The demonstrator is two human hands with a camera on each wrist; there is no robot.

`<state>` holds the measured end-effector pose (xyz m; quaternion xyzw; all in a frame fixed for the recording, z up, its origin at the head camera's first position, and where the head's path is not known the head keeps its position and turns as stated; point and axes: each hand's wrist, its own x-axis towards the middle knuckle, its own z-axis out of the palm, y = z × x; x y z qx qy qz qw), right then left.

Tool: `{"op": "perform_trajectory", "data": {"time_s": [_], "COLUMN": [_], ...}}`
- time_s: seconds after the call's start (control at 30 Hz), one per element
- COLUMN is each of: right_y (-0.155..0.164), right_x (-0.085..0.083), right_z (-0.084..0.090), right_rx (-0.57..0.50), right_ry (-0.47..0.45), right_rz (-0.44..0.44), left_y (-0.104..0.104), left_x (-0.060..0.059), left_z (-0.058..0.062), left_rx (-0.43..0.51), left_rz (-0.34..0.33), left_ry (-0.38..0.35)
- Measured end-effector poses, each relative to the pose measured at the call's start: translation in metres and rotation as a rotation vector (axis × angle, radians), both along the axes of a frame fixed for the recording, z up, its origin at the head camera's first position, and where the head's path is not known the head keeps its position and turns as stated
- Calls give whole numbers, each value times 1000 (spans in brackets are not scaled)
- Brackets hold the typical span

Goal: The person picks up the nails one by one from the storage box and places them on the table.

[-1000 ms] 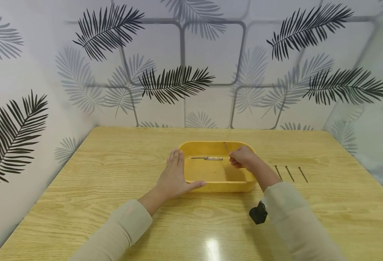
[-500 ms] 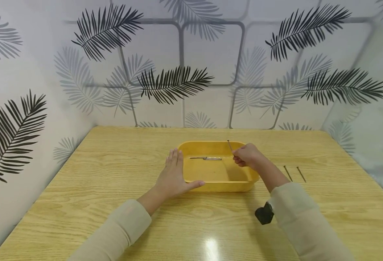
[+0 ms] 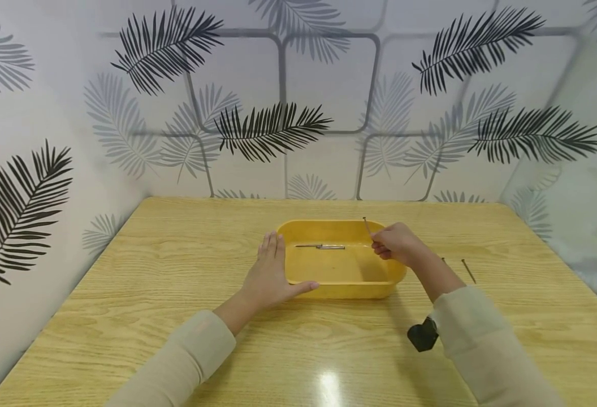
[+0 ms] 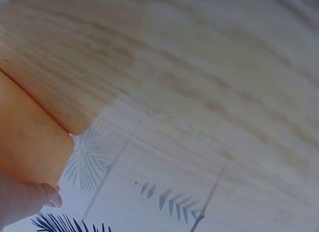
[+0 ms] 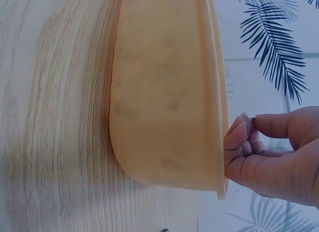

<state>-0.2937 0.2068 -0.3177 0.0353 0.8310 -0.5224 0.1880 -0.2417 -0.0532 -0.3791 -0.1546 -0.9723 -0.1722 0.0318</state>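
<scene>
A yellow plastic tub [image 3: 339, 291] stands on the table in the head view. My left hand [image 3: 270, 277] rests on its left end, fingers straight along the side and thumb over the front rim. Between thumb and fingertips, my right hand [image 3: 397, 244] pinches a long thin nail [image 3: 367, 226] over the tub's right end; its head points up and away. In the right wrist view, the right hand [image 5: 279, 152] is by the tub's rim. Several nails [image 3: 331, 247] lie inside the tub. To the right, another nail [image 3: 468, 271] lies on the table, and the forearm partly covers one more.
A wooden table [image 3: 176, 282] runs back to a wall with a leaf pattern [image 3: 324, 85]. A black device [image 3: 423, 334] hangs at the right wrist, above the tabletop.
My right hand has shifted right with the nail, from inside the tub toward its right end. The forearm now covers more of the nails on the table. The left hand stays put.
</scene>
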Motion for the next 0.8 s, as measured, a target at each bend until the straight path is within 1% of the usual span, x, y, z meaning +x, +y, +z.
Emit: {"op": "perform_trajectory", "data": {"time_s": [0.1,0.23,0.37,0.5,0.67,0.8], "right_y": [4,8,11,15,22,28], "right_x": [1,3,6,8,10,11], "right_z": [1,3,5,7,7,6], "right_rx": [-29,-40,-37,-62,-83,-77], "right_ry": [-14,-15,-8,-7,-8,-14], "right_rz": [-18,-32,-23,-22,-28,-34], "left_y": [0,0,0,0,-1,-2], "left_x": [0,0,0,0,0,1], "left_z": [1,1,0,0,0,0], "left_rx": [1,-2,2,9,11,24], "left_rz": [-1,-2,0,0,-8,-19], "left_ry": [-3,-5,-11,-4,-8,-14]}}
